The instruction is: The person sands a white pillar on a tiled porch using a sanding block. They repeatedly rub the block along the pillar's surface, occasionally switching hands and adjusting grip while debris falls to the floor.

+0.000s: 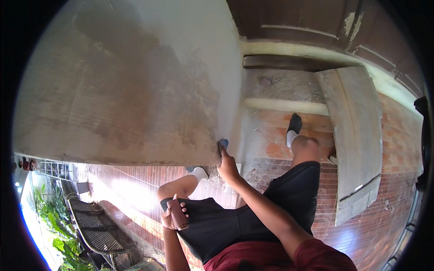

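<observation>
My right hand (pixel 228 169) is closed around a small dark blue thing (pixel 223 143) whose kind I cannot make out. It meets the lower right corner of a large pale wall-like surface (pixel 135 90) with brown, patchy stains. Down by my left thigh, my left hand (pixel 168 218) grips a reddish-brown bottle-shaped thing (pixel 178 214) with a narrow tip, held upright and apart from the surface. Part of my left foot is hidden behind the surface's lower edge.
A long wooden board (pixel 355 135) leans over the step at the right. Brown door panels (pixel 298 20) stand beyond a raised ledge (pixel 285 83). Reddish tiles (pixel 271 149) lie around my feet. A woven bench (pixel 97 221) and green plants (pixel 56 226) are at lower left.
</observation>
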### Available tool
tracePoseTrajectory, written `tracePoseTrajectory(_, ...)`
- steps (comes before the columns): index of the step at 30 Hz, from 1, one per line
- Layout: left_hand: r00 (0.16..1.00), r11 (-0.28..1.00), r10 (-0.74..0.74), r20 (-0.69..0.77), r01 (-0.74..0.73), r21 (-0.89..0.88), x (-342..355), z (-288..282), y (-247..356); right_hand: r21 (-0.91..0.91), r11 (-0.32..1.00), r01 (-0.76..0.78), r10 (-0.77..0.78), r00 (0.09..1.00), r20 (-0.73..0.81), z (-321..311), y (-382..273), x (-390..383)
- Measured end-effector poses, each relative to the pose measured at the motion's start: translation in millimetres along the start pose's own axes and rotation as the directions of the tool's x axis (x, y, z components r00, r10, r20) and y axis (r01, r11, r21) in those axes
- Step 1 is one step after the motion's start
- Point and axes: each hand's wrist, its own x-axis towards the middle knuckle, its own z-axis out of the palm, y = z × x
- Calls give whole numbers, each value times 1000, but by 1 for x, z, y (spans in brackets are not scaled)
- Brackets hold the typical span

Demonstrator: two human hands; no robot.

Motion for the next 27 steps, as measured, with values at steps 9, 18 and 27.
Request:
tracePoseTrajectory(9,992,999,42,122,-43,10,-7,-12,-1,-68,996,-61,66,996,66,5,-23,-21)
tracePoseTrajectory(18,982,993,106,157,-112,32,-17,-13,-6,-198,979,-43,56,997,59,2,-7,4)
tracePoseTrajectory(27,975,991,126,184,-131,11,-20,-17,-7,-92,996,24,-25,1000,-15,-7,-34,58)
